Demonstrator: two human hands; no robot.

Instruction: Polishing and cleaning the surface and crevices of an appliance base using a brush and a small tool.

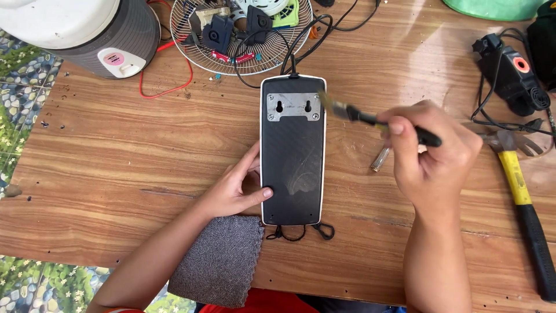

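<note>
Wooden table (pixel 116 150): black casing (pixel 292 150) lengthwise, cable end away; left hand (pixel 234 188) steadies, right hand (pixel 431 153) fingers grip brush (pixel 370 119).

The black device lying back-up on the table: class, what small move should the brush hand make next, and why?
Probably sweep the brush leftward across the metal bracket. The right hand holds its bristles at the black device's upper right edge, the left hand steadies the lower left side, and a dusty smear shows lower on the back.
</note>
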